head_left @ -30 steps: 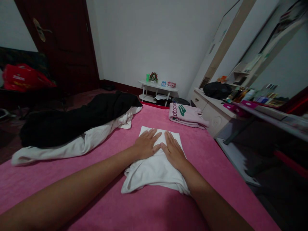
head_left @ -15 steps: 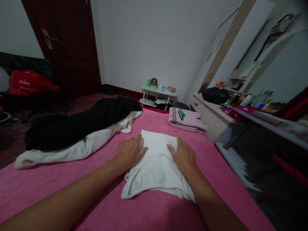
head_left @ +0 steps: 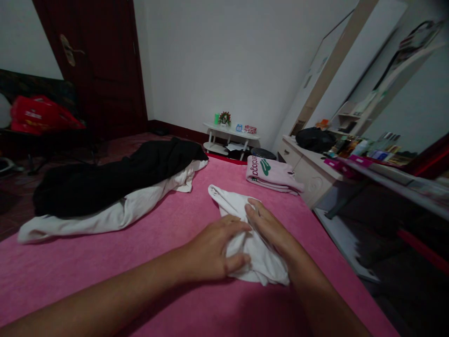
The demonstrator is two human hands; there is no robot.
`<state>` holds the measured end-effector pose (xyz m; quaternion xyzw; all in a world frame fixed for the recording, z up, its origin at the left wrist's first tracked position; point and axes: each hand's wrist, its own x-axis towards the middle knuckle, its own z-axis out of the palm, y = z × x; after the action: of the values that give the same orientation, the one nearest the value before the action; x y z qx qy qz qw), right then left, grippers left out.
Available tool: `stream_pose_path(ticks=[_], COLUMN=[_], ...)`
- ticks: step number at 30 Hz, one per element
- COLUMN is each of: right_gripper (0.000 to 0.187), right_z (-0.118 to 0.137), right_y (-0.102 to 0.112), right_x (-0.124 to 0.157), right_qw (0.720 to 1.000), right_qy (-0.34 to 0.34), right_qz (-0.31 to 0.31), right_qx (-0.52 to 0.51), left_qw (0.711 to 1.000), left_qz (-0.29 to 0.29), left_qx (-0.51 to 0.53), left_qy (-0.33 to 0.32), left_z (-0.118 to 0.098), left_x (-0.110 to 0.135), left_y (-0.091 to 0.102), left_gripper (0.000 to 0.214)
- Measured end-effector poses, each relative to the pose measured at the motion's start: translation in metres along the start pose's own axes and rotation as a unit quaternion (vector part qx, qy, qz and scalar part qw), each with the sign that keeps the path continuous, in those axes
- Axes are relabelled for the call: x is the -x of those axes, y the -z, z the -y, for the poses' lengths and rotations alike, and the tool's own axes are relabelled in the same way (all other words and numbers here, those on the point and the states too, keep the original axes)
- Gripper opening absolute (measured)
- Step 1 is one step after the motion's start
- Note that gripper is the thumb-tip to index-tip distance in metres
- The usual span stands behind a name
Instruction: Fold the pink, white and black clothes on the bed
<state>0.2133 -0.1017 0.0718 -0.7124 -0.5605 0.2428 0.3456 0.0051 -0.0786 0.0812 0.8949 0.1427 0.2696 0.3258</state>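
Note:
A folded white garment (head_left: 245, 234) lies on the pink bed cover (head_left: 168, 234) in front of me. My left hand (head_left: 213, 250) grips its near left side, fingers curled round the cloth. My right hand (head_left: 268, 227) is closed over its right side, fingers pressed into the fabric. The garment is bunched up between both hands, with one corner (head_left: 215, 192) sticking out toward the far end of the bed.
A black garment (head_left: 105, 178) lies over a white one (head_left: 105, 215) on the bed's left. A folded pink sweatshirt (head_left: 271, 173) sits at the far right corner. A dresser (head_left: 308, 164) crowded with items stands right; a small white table (head_left: 229, 133) by the far wall.
My hands went from pressing flat on the spread white garment to sliding to its sides, then gathering it. The garment is now bunched narrow between them.

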Motion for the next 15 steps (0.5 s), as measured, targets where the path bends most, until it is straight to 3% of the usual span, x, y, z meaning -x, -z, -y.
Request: stream_pose_path(ticks=[2,5,8,10,12,15], right_gripper=[0.079,0.092,0.099,0.095,0.088,0.073], right_z=[0.012,0.03,0.039,0.039,0.034,0.02], right_y=[0.0,-0.008,-0.019,-0.024,-0.026,-0.023], right_x=[0.007,0.015,0.015,0.01,0.004,-0.003], right_qw=[0.999,0.99,0.968,0.96,0.966,0.99], right_qy=[0.007,0.026,0.05,0.057,0.059,0.058], right_qz=[0.044,0.07,0.066,0.055,0.047,0.016], right_qx=[0.0,0.117,0.236,0.268,0.247,0.125], left_qw=[0.997,0.985,0.98,0.981,0.983,0.988], left_qz=[0.053,0.118,0.133,0.127,0.111,0.072], left_qx=[0.021,0.04,0.044,0.042,0.042,0.037], left_qy=[-0.059,-0.119,-0.139,-0.139,-0.138,-0.131], left_z=[-0.012,-0.016,-0.01,-0.005,-0.001,0.003], left_x=[0.003,0.009,0.014,0.014,0.013,0.011], left_y=[-0.008,-0.022,-0.035,-0.039,-0.041,-0.041], left_gripper=[0.055,0.064,0.072,0.065,0.048,0.031])
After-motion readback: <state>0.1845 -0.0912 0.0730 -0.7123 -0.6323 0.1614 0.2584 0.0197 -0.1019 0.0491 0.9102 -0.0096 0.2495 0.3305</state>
